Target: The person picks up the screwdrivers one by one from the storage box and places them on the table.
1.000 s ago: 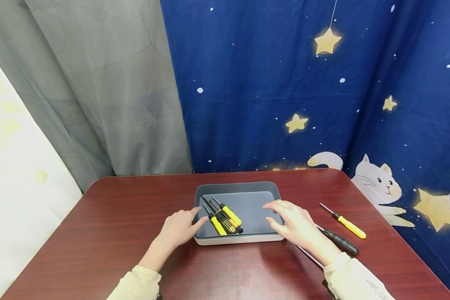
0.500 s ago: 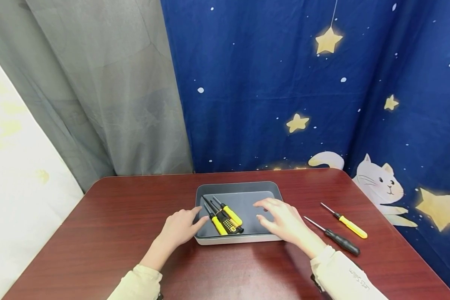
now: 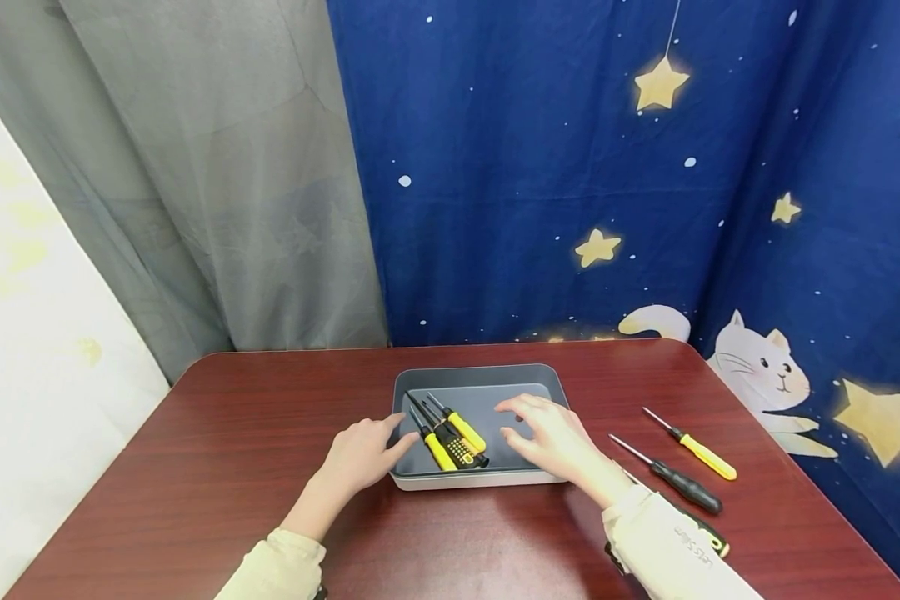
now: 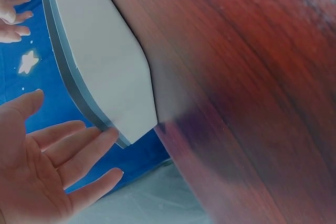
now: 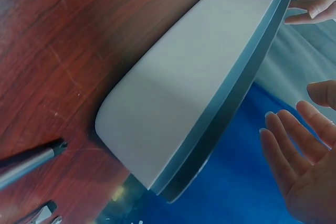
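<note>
A shallow grey tray [image 3: 521, 477] with a pale outer wall sits on the table. Several screwdrivers lie together in its left part, among them a yellow-handled screwdriver [image 3: 465, 431] and one with a black, yellow-dotted handle [image 3: 456, 446]. My left hand [image 3: 362, 457] is at the tray's left side, fingers spread around the rim; in the left wrist view one fingertip overlaps the rim, and I cannot tell if it touches. Holding nothing, my right hand [image 3: 553, 437] hovers over the tray's right part, thumb and fingers apart. The right wrist view shows this hand [image 5: 310, 156] apart from the rim.
Right of the tray lie a yellow-handled screwdriver [image 3: 708, 457], a black-handled screwdriver [image 3: 686, 486] and a dark and pale green handle [image 3: 716, 542] partly under my right sleeve. Curtains [image 3: 495, 208] hang behind the table's far edge.
My right hand has moved left, further over the tray, uncovering the black-handled screwdriver's shaft and then the green handle. My left hand and the screwdrivers in the tray have stayed put.
</note>
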`<state>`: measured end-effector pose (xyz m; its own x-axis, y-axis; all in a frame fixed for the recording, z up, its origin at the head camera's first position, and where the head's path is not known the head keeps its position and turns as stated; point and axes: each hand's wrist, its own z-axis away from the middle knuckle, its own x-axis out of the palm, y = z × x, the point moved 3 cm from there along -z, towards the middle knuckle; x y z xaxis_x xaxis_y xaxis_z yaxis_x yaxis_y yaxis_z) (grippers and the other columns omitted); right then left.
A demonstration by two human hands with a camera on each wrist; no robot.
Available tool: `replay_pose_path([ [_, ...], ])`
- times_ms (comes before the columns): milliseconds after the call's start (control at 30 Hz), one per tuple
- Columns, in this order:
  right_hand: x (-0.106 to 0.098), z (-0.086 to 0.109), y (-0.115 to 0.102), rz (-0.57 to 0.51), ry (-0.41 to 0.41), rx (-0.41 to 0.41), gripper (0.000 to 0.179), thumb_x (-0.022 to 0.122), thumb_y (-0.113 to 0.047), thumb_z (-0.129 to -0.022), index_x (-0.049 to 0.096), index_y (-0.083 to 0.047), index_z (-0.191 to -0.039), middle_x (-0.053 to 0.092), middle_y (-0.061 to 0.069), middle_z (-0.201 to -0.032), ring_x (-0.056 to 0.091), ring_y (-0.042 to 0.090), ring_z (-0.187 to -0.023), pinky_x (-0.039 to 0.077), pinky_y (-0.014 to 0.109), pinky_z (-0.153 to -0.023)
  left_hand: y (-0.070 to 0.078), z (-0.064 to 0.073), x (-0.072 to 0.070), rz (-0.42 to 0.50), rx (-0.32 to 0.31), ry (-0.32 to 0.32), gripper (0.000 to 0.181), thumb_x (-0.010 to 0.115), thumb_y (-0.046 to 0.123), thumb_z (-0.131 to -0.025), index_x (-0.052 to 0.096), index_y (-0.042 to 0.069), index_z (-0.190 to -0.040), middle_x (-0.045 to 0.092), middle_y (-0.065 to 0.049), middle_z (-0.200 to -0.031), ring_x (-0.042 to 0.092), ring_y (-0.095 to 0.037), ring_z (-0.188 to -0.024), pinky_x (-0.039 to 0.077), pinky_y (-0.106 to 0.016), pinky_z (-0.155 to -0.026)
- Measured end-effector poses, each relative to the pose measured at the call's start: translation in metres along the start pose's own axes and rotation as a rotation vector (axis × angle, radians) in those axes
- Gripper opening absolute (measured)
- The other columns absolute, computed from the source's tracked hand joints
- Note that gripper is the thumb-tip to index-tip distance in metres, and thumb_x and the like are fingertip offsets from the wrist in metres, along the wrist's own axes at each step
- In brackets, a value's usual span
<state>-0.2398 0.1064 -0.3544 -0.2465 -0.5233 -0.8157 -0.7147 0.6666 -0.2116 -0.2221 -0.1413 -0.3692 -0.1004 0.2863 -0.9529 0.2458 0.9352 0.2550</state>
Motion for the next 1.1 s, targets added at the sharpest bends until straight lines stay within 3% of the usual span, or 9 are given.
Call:
replay_pose_path([
  [1100, 0.027, -0.012, -0.003, -0.011, -0.043, 0.028, 0.025, 0.066, -0.022, -0.075, 0.063, -0.022, -0.1, 0.06, -0.011, -0.093, 0.055, 0.004, -0.075, 0.044, 0.027, -0.056, 0.0, 0.0, -0.001, 0.002, 0.004, 0.009, 0.047, 0.053, 0.042, -0.085, 0.059, 0.006, -0.114, 0.063, -0.012, -0.094, 0.06, -0.027, -0.081, 0.047, -0.042, -0.06],
])
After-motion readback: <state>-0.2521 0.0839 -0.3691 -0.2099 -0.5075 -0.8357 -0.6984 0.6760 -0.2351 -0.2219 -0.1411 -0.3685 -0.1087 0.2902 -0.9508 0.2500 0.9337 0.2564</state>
